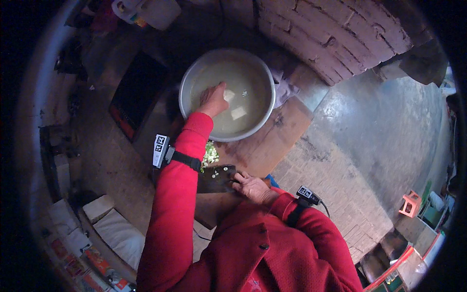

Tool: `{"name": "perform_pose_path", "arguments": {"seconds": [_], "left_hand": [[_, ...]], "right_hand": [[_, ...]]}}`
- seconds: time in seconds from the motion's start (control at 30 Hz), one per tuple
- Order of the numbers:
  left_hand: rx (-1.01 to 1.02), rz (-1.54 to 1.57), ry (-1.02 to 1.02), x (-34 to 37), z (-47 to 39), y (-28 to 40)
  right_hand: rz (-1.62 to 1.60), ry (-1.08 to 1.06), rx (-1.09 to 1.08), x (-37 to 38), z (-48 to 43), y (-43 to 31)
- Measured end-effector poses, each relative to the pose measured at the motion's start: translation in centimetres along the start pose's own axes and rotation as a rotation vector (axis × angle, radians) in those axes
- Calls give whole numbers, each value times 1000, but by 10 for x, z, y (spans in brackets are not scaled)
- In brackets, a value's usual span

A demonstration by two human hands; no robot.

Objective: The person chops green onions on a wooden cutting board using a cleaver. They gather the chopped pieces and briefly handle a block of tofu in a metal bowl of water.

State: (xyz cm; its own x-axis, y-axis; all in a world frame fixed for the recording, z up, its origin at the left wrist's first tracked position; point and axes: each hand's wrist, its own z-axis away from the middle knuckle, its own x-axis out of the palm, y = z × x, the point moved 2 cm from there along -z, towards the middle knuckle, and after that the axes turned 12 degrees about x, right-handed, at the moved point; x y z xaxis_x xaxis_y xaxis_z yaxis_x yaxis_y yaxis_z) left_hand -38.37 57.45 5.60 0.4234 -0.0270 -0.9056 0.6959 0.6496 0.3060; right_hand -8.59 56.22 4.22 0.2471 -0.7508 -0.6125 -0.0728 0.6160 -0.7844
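Observation:
A large round metal basin (227, 139) holds cloudy liquid with pale, tofu-like blocks (239, 112) in it. Over the basin's left side is my left hand (214, 98), its fingers at the liquid beside one pale block; whether it grips anything is hidden. Near my body, my right hand (252, 187) is closed at the right end of a wide dark cleaver blade (215, 184). Small white slices (214, 175) lie on the blade. Chopped green and white scallions (211, 153) sit between the blade and the basin, partly behind my left sleeve.
The basin stands on a wooden board or tabletop (281, 135), with a crumpled cloth (286, 89) at its right. A dark flat-topped object (138, 91) is to the left. A brick wall (335, 36) rises at upper right. An orange plastic stool (410, 203) stands far right.

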Motion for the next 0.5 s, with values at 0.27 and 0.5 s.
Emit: {"name": "perform_pose_path", "arguments": {"seconds": [0.27,0.5], "left_hand": [[106,-111,93,22,5,1],[-39,388,148,5,11,1]], "right_hand": [[25,18,-8,-2,-1,-1],[11,67,-25,-1,-1,-2]]}}
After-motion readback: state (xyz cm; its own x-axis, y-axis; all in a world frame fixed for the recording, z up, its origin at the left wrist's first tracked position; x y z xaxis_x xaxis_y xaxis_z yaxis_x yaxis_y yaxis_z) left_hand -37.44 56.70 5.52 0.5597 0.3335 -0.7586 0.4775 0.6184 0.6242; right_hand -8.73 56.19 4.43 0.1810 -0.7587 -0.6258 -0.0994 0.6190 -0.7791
